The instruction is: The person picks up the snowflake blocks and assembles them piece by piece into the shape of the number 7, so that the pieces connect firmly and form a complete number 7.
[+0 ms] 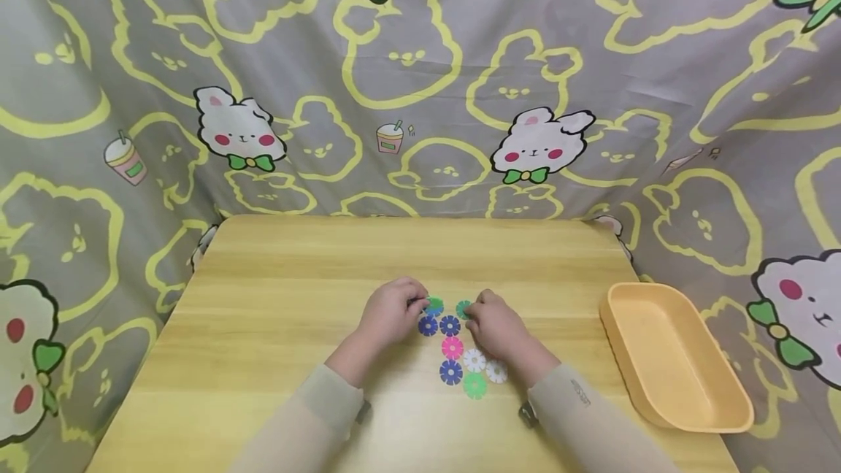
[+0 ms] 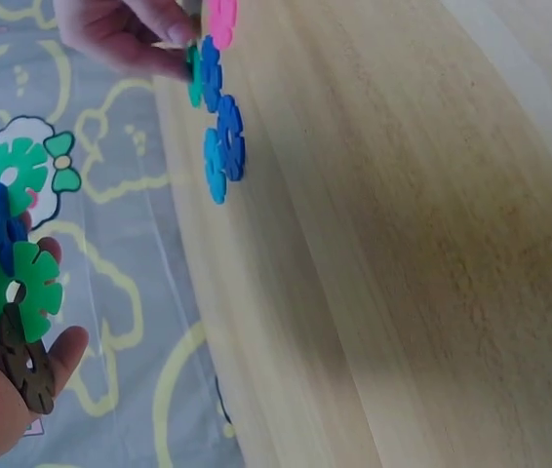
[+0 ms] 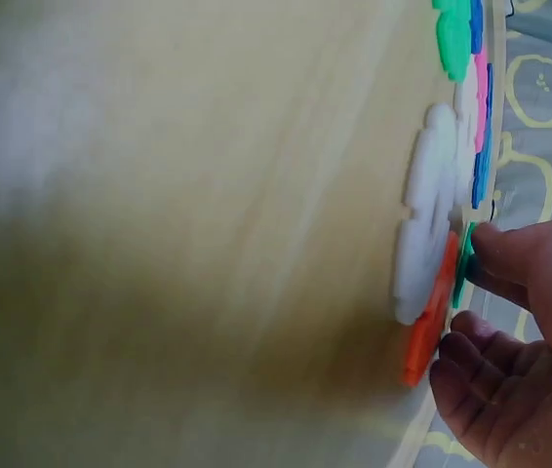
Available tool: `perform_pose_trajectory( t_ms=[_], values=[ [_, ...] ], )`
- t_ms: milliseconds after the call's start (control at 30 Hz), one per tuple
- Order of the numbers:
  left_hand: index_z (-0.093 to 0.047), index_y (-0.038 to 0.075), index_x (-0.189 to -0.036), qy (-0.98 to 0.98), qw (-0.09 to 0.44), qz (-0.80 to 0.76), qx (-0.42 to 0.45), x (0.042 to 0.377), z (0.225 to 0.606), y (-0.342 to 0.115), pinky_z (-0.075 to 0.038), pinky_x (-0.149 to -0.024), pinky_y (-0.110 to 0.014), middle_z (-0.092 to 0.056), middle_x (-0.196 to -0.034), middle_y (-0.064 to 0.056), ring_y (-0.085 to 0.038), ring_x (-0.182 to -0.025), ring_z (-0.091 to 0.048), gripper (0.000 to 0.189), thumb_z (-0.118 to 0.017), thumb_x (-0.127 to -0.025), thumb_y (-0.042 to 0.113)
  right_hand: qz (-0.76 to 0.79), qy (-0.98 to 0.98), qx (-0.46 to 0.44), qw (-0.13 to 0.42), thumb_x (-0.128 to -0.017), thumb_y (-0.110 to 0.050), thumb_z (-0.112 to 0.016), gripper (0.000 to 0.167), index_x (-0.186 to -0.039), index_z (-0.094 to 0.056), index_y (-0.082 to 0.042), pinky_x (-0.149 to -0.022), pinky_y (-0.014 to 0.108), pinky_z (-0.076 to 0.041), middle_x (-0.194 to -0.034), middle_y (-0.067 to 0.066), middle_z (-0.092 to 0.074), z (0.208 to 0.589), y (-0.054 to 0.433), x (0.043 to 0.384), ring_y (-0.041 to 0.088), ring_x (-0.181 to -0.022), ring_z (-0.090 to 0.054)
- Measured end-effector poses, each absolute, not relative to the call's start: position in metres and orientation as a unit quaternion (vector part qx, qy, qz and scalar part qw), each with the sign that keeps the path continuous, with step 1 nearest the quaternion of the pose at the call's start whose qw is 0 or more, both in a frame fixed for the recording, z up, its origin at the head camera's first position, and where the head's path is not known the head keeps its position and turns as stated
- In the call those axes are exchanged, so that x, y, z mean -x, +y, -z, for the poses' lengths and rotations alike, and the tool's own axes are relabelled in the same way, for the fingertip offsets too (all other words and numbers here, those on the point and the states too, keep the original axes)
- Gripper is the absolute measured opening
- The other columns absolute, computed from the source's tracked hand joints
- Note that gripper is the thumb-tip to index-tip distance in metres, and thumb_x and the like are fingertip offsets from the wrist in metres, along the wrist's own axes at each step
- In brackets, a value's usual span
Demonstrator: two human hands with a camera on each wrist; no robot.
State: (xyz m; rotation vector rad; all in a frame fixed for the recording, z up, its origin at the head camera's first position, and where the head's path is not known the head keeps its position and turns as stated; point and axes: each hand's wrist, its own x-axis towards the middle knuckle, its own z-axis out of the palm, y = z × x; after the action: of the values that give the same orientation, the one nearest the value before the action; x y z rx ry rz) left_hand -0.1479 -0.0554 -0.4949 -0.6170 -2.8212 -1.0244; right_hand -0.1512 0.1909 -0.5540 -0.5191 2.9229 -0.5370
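Note:
Notched plastic snap discs lie in a pattern on the table. My left hand (image 1: 393, 312) holds several interlocked discs, seen in the left wrist view as a green disc (image 2: 34, 297), a blue disc (image 2: 3, 226) and a brown disc (image 2: 28, 366). In the head view a green disc (image 1: 435, 302) shows at its fingertips, over a light-blue one (image 2: 215, 166). My right hand (image 1: 497, 323) pinches a green disc (image 1: 463, 309) between thumb and finger. An orange disc (image 3: 432, 317) beside it is hidden in the head view. Dark blue discs (image 1: 428, 325) lie between the hands.
Nearer the front lie a pink disc (image 1: 452, 347), two white discs (image 1: 474, 360), another dark blue disc (image 1: 450, 372) and a light-green disc (image 1: 474, 385). An orange-yellow tray (image 1: 620, 356) stands on the wooden table (image 1: 263, 356) at right. A patterned curtain (image 1: 296, 57) surrounds the table.

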Motion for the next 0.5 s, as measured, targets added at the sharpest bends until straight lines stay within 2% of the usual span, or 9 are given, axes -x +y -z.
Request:
perform_pose_trajectory(
  t_ms=[133, 200, 267, 333, 433, 500],
  values=[
    [-0.079, 0.013, -0.097, -0.918, 0.031, 0.341, 0.199, 0.144, 0.5, -0.054, -0.059, -0.095, -0.04, -0.075, -0.11, 0.002, -0.02, -0.102, -0.072, 0.006, -0.075, -0.1, 0.016, 0.19, 0.968, 0.156, 0.056, -0.094, -0.017, -0.08, 0.008, -0.093, -0.075, -0.011, -0.092, 0.046, -0.058, -0.112, 0.006, -0.062, 0.559, 0.192, 0.149, 0.027, -0.102, -0.062],
    [-0.079, 0.013, -0.097, -0.917, 0.036, 0.343, 0.201, 0.144, 0.5, -0.053, -0.059, -0.094, -0.039, -0.075, -0.109, 0.002, -0.019, -0.101, -0.072, 0.006, -0.075, -0.1, 0.017, 0.202, 0.967, 0.145, 0.064, -0.092, -0.013, -0.081, 0.013, -0.085, -0.07, -0.014, -0.09, 0.045, -0.059, -0.108, 0.005, -0.062, 0.559, 0.192, 0.15, 0.025, -0.099, -0.063],
    [-0.078, 0.013, -0.096, -0.916, 0.041, 0.344, 0.202, 0.144, 0.5, -0.052, -0.059, -0.093, -0.039, -0.075, -0.108, 0.002, -0.018, -0.1, -0.072, 0.007, -0.075, -0.1, 0.017, 0.22, 0.963, 0.133, 0.078, -0.09, -0.01, -0.082, 0.015, -0.088, -0.068, -0.013, -0.089, 0.045, -0.059, -0.103, 0.004, -0.061, 0.558, 0.192, 0.153, 0.023, -0.094, -0.062],
    [-0.079, 0.013, -0.096, -0.916, 0.043, 0.345, 0.201, 0.144, 0.498, -0.052, -0.059, -0.093, -0.039, -0.075, -0.108, 0.002, -0.018, -0.1, -0.072, 0.006, -0.075, -0.1, 0.016, 0.24, 0.958, 0.122, 0.098, -0.088, -0.008, -0.082, 0.017, -0.098, -0.068, -0.008, -0.088, 0.046, -0.059, -0.101, 0.005, -0.06, 0.557, 0.194, 0.156, 0.024, -0.092, -0.062],
    [-0.079, 0.012, -0.097, -0.916, 0.042, 0.345, 0.199, 0.145, 0.496, -0.052, -0.059, -0.093, -0.039, -0.075, -0.109, 0.002, -0.019, -0.1, -0.072, 0.006, -0.075, -0.1, 0.016, 0.254, 0.954, 0.11, 0.115, -0.087, -0.008, -0.082, 0.034, -0.116, -0.066, -0.001, -0.094, 0.05, -0.058, -0.102, 0.009, -0.064, 0.556, 0.197, 0.161, 0.028, -0.096, -0.065],
    [-0.079, 0.012, -0.097, -0.917, 0.042, 0.345, 0.198, 0.145, 0.495, -0.052, -0.059, -0.093, -0.04, -0.075, -0.109, 0.002, -0.019, -0.101, -0.072, 0.006, -0.075, -0.1, 0.016, 0.261, 0.952, 0.102, 0.126, -0.087, -0.008, -0.082, 0.037, -0.119, -0.065, 0.002, -0.095, 0.051, -0.057, -0.102, 0.01, -0.066, 0.556, 0.2, 0.163, 0.03, -0.097, -0.066]
  ],
)
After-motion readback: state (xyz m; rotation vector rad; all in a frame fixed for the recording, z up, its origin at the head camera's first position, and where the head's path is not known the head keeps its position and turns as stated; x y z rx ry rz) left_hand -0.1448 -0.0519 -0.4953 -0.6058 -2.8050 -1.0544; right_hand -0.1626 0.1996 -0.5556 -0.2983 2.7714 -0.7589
